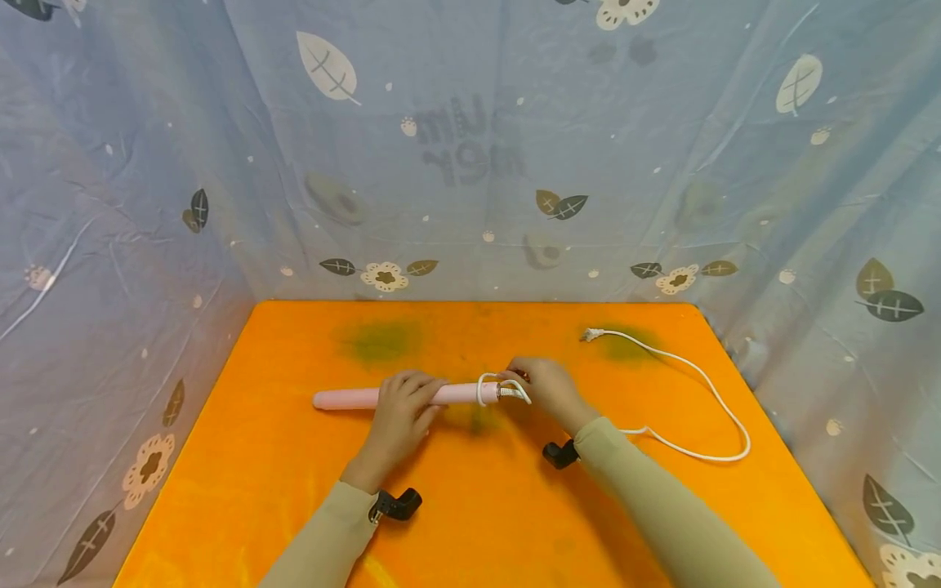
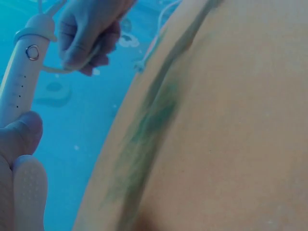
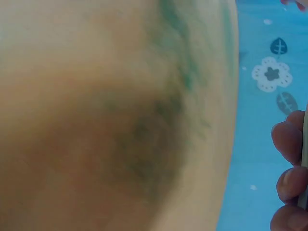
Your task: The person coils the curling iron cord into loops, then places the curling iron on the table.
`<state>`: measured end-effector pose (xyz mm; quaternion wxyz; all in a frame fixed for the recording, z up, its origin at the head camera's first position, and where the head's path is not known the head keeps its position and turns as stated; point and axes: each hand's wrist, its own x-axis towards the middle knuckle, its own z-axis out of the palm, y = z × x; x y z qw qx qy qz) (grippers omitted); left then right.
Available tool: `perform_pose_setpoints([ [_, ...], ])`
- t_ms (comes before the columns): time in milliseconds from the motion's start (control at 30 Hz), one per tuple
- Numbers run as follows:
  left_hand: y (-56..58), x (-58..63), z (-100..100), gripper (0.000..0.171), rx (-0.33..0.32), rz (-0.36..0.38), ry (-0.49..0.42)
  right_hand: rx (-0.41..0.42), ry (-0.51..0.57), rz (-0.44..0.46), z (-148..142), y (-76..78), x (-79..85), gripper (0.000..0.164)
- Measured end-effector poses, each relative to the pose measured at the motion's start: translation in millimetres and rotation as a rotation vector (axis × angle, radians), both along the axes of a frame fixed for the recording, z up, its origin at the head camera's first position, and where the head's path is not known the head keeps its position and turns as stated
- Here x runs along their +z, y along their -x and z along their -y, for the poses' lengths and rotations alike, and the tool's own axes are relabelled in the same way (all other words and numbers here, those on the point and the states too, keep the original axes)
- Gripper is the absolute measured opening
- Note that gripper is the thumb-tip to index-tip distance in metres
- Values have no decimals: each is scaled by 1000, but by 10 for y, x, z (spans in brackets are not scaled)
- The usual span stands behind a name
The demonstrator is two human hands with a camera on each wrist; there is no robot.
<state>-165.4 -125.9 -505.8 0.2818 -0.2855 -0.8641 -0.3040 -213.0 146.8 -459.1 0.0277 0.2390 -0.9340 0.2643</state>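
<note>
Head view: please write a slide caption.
Left hand grips a pink wand; right hand holds its white cord over an orange table.

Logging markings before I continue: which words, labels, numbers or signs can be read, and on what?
Pale-blue leaf-patterned fabric curtain: faint, reversed grey lettering in two rows, possibly "Summer"; too blurred to be certain.
Pale-pink cylindrical wand: no readable text; a ring-shaped mark and small dots.
White two-pronged plug: too small to read any marking.
</note>
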Motion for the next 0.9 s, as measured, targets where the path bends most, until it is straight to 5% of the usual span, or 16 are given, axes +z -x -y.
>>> perform_pose_setpoints([
  [267, 23, 39, -19, 40, 14, -25, -49, 72, 48, -67, 57, -146, -171, 1],
  [567, 56, 64, -44, 40, 42, 25, -66, 96, 21, -99, 129, -342, -298, 11],
  [900, 78, 67, -68, 42, 59, 44, -56, 186, -116, -202, 173, -595, -209, 16],
])
